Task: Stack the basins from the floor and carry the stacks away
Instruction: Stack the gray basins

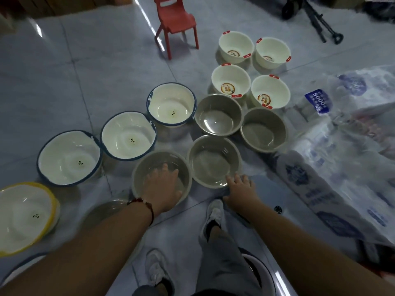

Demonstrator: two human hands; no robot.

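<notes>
- The left hand (163, 189) lies inside the near grey basin (145, 167), fingers spread and fairly straight over its bottom; I cannot tell whether the thumb hooks the near rim, and nothing shows as gripped.
- The right hand (240, 190) is at the near rim of the next grey basin (213, 161), fingers bent over the edge; whether they have truly closed on it I cannot tell.
- Those two basins sit touching, side by side, just ahead of the person's shoes (214, 214).
- Two more grey basins (218, 114) stand behind them.
- Three blue-rimmed basins (128, 135) run in a line to the left, a yellow-rimmed basin (25, 214) nearest the left edge.
- Four red-handled basins (230, 82) cluster farther back, near a red chair (175, 20).
- Plastic-wrapped packs (342, 157) lie on the floor to the right.
- Judged from this, the task is barely begun: every basin in clear view sits singly on the floor, no stack shows, nothing is carried off.
- The likely first step is nesting one grey basin into the other.
</notes>
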